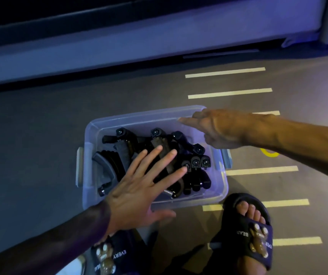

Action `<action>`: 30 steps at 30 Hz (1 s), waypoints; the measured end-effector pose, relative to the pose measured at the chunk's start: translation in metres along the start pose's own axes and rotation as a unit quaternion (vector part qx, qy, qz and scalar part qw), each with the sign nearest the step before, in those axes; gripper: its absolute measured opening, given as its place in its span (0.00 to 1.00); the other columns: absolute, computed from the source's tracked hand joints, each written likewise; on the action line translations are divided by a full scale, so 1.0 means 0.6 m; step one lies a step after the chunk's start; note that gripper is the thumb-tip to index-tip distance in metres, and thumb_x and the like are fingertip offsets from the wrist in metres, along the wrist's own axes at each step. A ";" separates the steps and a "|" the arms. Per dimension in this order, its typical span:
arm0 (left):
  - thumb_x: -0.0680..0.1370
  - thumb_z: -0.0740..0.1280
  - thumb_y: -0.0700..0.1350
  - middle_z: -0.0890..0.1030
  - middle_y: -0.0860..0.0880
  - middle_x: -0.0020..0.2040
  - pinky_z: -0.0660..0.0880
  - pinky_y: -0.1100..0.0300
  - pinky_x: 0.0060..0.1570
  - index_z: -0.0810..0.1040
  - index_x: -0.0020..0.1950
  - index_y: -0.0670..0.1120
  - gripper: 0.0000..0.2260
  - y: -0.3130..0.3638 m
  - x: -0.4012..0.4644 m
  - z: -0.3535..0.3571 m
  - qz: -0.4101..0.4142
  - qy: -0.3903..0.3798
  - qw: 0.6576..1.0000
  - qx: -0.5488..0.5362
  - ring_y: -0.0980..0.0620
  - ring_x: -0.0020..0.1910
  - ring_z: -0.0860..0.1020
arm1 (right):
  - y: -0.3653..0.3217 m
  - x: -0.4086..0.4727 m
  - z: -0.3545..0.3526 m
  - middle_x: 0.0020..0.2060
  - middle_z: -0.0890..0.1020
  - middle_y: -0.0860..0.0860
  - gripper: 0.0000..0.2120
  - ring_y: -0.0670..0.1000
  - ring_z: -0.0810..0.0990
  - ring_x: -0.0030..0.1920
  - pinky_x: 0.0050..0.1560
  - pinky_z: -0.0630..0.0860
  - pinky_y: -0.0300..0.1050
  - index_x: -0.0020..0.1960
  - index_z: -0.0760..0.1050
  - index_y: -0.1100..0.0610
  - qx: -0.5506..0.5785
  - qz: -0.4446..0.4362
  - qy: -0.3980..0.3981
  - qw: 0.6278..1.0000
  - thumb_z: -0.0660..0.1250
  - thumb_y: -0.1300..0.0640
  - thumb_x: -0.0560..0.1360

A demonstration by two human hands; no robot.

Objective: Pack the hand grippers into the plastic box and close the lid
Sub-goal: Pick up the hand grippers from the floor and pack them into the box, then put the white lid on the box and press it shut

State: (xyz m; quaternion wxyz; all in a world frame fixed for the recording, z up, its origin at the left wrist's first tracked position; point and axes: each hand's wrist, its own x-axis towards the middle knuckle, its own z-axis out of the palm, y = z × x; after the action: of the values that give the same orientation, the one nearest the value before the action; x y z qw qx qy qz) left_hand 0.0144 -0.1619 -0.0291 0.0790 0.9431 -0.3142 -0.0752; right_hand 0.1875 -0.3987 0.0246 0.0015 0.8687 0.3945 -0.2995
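Observation:
A clear plastic box (91, 133) stands on the floor with no lid on it. Several black hand grippers (195, 164) lie piled inside. My left hand (139, 191) is spread flat over the near left of the pile, fingers straight, fingertips touching the grippers. My right hand (216, 129) hovers over the box's far right corner, fingers extended, holding nothing. I see no lid in view.
The box sits on grey floor (30, 135) with pale painted stripes (229, 93) to the right. My two feet in black slippers (256, 231) are just in front of the box. A long low ledge (99, 56) runs along the back.

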 end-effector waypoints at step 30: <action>0.79 0.70 0.51 0.82 0.46 0.62 0.74 0.52 0.59 0.80 0.66 0.47 0.17 -0.164 -0.162 -0.169 -0.267 0.134 0.953 -0.043 0.44 0.59 0.81 | -0.208 0.063 -0.041 0.57 0.81 0.59 0.24 0.65 0.78 0.54 0.56 0.76 0.62 0.67 0.75 0.62 0.014 -0.180 0.285 0.941 0.67 0.70 0.72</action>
State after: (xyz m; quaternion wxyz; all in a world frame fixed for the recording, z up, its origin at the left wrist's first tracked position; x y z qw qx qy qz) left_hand 0.0141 -0.0146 0.0596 0.1376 0.9897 -0.0340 0.0207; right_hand 0.1337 -0.2811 0.0542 -0.1773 0.8325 0.5234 -0.0398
